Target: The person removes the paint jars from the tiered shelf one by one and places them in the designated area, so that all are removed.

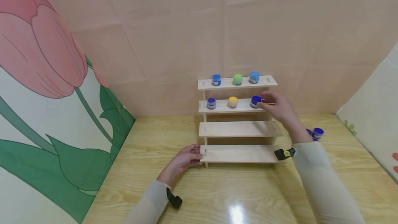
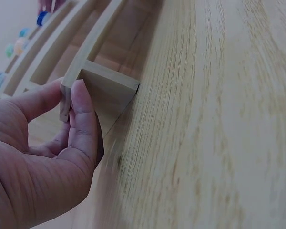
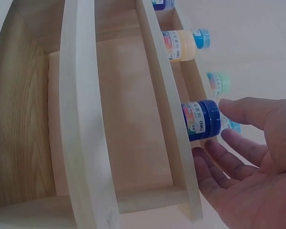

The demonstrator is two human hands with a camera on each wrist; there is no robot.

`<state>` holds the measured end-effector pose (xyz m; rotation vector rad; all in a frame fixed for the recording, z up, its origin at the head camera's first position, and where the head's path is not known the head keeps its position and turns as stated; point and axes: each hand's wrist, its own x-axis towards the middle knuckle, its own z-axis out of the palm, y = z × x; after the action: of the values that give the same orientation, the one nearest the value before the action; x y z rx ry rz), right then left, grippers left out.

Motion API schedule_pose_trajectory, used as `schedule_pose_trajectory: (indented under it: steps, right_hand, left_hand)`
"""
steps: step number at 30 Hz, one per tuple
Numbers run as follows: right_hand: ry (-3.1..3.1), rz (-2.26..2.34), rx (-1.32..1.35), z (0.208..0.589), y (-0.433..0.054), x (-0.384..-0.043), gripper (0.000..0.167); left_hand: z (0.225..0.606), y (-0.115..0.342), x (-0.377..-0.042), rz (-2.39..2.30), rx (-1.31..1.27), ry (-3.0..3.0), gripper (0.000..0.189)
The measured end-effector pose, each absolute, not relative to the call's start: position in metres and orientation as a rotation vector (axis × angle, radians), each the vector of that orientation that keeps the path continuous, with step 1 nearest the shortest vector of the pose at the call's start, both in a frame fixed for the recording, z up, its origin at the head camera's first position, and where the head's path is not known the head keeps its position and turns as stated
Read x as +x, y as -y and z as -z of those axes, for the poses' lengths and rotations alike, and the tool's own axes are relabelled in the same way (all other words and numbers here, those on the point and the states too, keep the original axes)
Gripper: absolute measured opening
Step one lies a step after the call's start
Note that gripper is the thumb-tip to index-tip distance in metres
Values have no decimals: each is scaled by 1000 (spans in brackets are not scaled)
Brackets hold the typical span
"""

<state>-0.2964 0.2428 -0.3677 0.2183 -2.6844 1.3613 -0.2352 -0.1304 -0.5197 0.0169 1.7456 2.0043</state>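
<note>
the left hand (image 1: 186, 156) pinches the left end of the lowest tier (image 1: 240, 154) of a pale wooden stepped shelf (image 1: 236, 129), its thumb and fingers narrow around the board's edge. the right hand (image 1: 278, 108) is up at the second tier from the top, its fingers parted a little beside the lid of a dark blue jar (image 1: 256, 102) — whether they touch it, i cannot tell. that jar stands upright near the right end of its tier. along the same tier stand a yellow jar (image 1: 232, 102), in the middle, and a purple jar (image 1: 211, 103) toward the left.

the top tier carries three more: a blue jar (image 1: 216, 80) on the left, a green jar (image 1: 237, 80) in the middle and a light blue jar (image 1: 254, 77) on the right, almost straight above the dark blue one. all six are upright, well apart from their neighbours along each tier.

the shelf stands on a wood-grained counter (image 1: 186, 196). to its right, beyond the right forearm, a small group of purple-lidded jars (image 1: 318, 133) sits on the counter, partly hidden by the arm. a pinkish sheet (image 1: 174, 37) hangs behind everything — and at the left is a panel with a big painted tulip (image 1: 56, 51). both sleeves (image 1: 320, 182) are pale, with a small black device (image 1: 173, 199) at each wrist.
</note>
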Motion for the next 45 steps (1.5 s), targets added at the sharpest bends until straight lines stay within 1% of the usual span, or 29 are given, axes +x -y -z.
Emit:
schedule_pose_trajectory:
  steps: [19,29,39,45]
  right_hand:
    - [2772,-1300,172,365,-229,-305,59]
    - [2813,-1294,77,363,-225,-308,57]
    - [2724,-1330,184,360,-234,-291,53]
    - [2711,-1400,198,363,-251,-275,59]
  left_hand:
    - [523,130,-235,-2011,3,-1745,56]
    - [522,130,-236,-2013,5,-1737,55]
    - [522,130,-235,-2009,5,-1738,56]
    - [523,130,-236,-2017,-12,-1739,56]
